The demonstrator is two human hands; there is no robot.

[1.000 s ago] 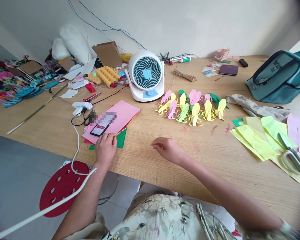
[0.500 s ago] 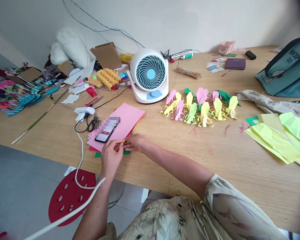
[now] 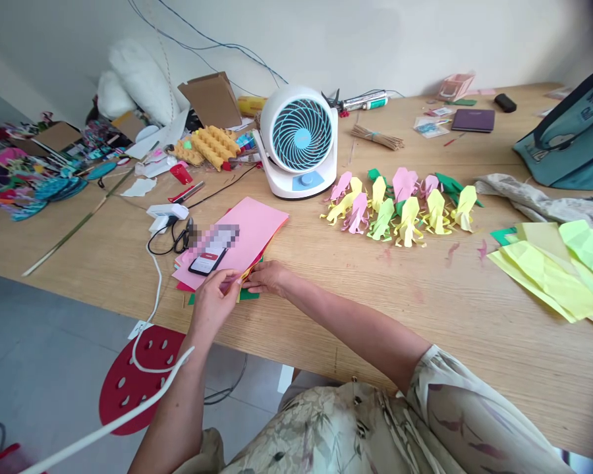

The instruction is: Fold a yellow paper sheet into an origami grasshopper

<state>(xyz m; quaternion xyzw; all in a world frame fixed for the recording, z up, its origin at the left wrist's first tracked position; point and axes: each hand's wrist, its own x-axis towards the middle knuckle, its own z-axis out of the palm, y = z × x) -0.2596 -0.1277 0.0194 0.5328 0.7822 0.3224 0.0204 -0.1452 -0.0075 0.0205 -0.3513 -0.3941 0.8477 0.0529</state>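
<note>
A stack of coloured paper [image 3: 258, 220] lies near the front edge of the table, pink on top, with red, yellow and green edges showing below. On it rests a phone [image 3: 207, 262], its screen lit and partly blurred out. My left hand [image 3: 213, 299] pinches the near right edge of the stack, lifting a few sheets slightly. Close beside it, my right hand [image 3: 269, 279] has its fingers at the same edge, gripping the lower sheets; its fingertips are partly hidden by the paper.
A white fan [image 3: 301, 141] stands behind the stack. Folded paper figures [image 3: 408, 204] sit to the right, with loose yellow-green sheets [image 3: 548, 276] beyond. A white power strip [image 3: 168, 211] with cables lies left. A white rod [image 3: 113, 421] crosses near my left forearm, above a red stool [image 3: 143, 378].
The edge of the stack between my hands is lifted and fanned a little more, showing more yellow and red. My left hand has shifted slightly left; the view has moved a little.
</note>
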